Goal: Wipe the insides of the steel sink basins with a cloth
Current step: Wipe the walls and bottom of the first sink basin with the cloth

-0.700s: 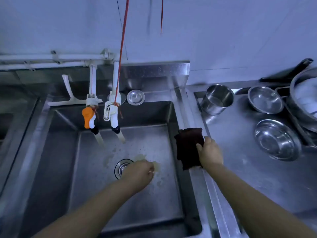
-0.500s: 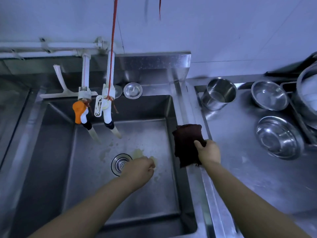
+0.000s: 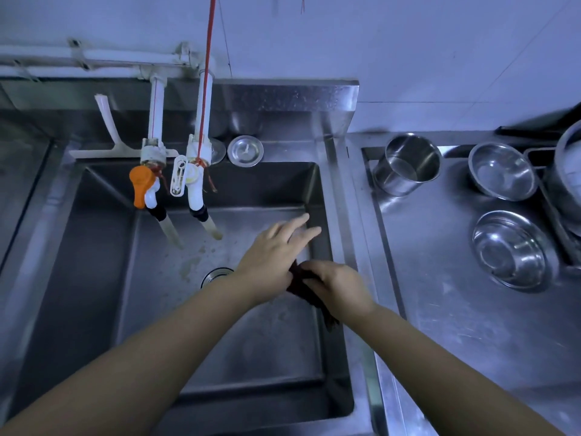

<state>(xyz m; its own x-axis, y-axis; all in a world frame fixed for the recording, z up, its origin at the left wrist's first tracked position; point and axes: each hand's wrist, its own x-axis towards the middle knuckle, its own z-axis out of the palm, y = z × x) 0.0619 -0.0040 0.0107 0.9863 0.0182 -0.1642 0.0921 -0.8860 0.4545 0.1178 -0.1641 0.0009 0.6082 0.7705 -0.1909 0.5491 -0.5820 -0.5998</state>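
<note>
The right hand point(image 3: 338, 286) grips the dark cloth point(image 3: 306, 289) at frame centre, over the sink basin point(image 3: 94, 278) by its right wall. The left hand point(image 3: 276, 250) lies against it, fingers straight. 2 taps point(image 3: 176, 190) hang upper left.

I look for writing and I find none that I can read. The steel sink point(image 3: 317, 196) in front of me carries no stamp or brand mark. The orange tap handle point(image 3: 140, 184) is plain, and the white tap handle point(image 3: 178, 174) beside it has some small openings or marks along it, but they are too small for me to say if they are letters. The steel pot point(image 3: 405, 166) and the steel bowls point(image 3: 500, 171) on the tabletop point(image 3: 440, 294) show only reflections. The wall point(image 3: 408, 42) behind has no sign. The dark cloth point(image 3: 306, 289) in my fingers has no label that shows.
</note>
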